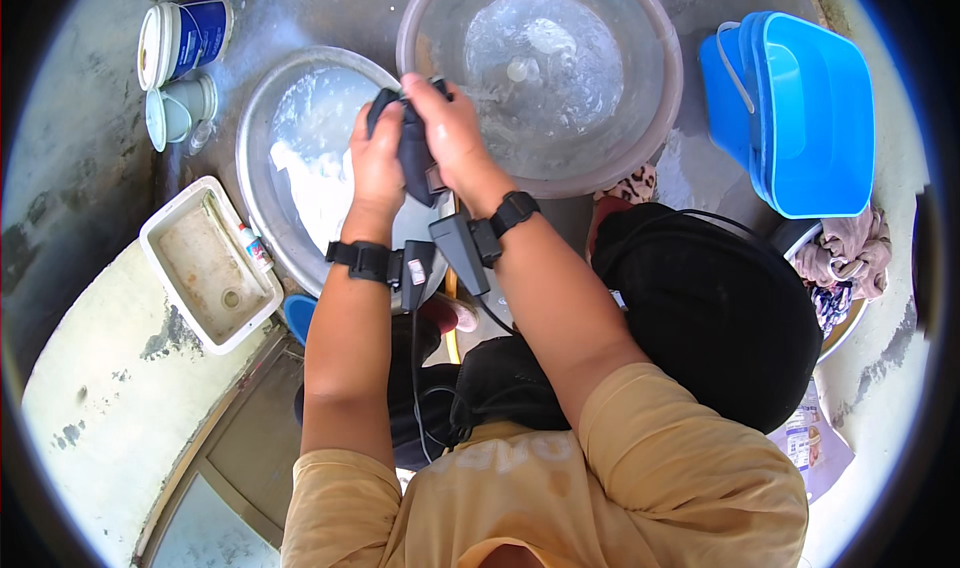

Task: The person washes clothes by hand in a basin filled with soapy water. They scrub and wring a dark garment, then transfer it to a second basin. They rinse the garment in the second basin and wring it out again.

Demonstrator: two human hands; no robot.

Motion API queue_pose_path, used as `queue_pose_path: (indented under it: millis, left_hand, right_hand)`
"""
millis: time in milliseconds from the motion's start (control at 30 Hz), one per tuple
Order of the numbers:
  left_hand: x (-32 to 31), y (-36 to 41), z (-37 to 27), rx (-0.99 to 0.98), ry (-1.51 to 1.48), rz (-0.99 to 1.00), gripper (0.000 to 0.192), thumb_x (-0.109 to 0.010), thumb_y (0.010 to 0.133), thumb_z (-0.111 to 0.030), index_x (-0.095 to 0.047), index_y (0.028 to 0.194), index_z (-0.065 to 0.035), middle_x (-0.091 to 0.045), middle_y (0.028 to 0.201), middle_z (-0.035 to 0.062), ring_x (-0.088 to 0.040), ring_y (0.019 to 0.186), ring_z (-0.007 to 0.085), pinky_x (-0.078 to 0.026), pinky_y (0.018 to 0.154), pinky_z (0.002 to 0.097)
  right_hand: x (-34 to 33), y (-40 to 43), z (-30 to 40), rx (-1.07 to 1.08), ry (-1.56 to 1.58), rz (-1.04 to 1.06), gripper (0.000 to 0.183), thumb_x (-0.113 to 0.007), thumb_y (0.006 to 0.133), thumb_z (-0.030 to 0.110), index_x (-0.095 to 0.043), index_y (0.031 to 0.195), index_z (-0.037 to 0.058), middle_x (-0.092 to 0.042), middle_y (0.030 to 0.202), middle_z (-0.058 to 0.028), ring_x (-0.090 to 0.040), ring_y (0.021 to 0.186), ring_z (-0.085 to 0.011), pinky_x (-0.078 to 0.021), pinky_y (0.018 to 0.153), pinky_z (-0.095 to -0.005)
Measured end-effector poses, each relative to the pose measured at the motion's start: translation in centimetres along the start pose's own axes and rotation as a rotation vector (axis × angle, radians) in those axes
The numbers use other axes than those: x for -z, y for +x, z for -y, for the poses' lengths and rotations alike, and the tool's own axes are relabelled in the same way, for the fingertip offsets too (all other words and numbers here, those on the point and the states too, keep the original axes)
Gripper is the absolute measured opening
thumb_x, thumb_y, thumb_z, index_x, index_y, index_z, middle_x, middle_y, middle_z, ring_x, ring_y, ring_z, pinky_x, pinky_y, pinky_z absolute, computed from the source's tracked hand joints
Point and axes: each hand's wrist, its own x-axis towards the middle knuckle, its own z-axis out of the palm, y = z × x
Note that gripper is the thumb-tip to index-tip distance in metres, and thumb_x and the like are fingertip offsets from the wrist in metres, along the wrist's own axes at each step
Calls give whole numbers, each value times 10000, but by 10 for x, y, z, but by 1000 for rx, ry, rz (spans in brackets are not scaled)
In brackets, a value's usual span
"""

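Observation:
My left hand (377, 151) and my right hand (450, 129) are close together, both gripping a dark, bunched item (415, 151) that looks like wet black cloth; its exact kind I cannot tell. They hold it above the gap between a round metal basin (251, 155) at the left and a large translucent plastic tub (673, 95) at the right. Water stands in both vessels. Something white, foam or cloth, shows in the metal basin. Each wrist wears a black strap with a small dark device and a cable.
A rectangular sink (191, 275) with a small bottle (256, 249) beside it is at left, near lidded buckets (202, 35). Blue buckets (817, 117) and a basin of crumpled clothes (855, 256) stand right. A yellow hose (451, 343) runs between my feet.

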Motion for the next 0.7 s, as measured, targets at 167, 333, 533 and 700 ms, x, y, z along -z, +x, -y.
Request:
queue_pose_path:
  millis: [167, 333, 533, 700]
  left_hand:
    - [69, -13, 31, 133, -350, -362, 445, -539, 880, -316, -437, 1208, -32, -554, 1088, 138, -589, 933, 246, -503, 778, 353]
    - [110, -53, 52, 495, -91, -454, 630, -543, 867, -416, -244, 1398, -254, -315, 1425, 62, -335, 1270, 307, -292, 918, 626]
    - [112, -90, 78, 506, 45, -307, 487, -555, 862, -290, -392, 1314, -210, -445, 1290, 62, -442, 1138, 271, -374, 877, 493]
    - [102, -101, 91, 460, -201, -184, 314, -539, 884, -255, -511, 1181, -157, -546, 1117, 55, -537, 959, 213, -443, 781, 367]
  right_hand:
    - [-14, -7, -10, 222, -689, 84, 585, -594, 805, 508, -545, 1171, 55, -591, 1079, -189, -552, 1021, -300, -415, 894, -379]
    - [31, 4, 11, 561, -1000, -385, 480, -600, 825, 340, -515, 1231, 99, -532, 1142, -202, -492, 1086, -358, -388, 941, -407]
    - [94, -14, 50, 616, -1225, -743, 574, -650, 741, 221, -453, 1274, 134, -480, 1200, -151, -465, 1118, -326, -387, 928, -429]
    - [164, -31, 60, 591, -1382, -1046, 662, -650, 744, 229, -375, 1337, 121, -355, 1354, -148, -418, 1198, -334, -347, 981, -421]
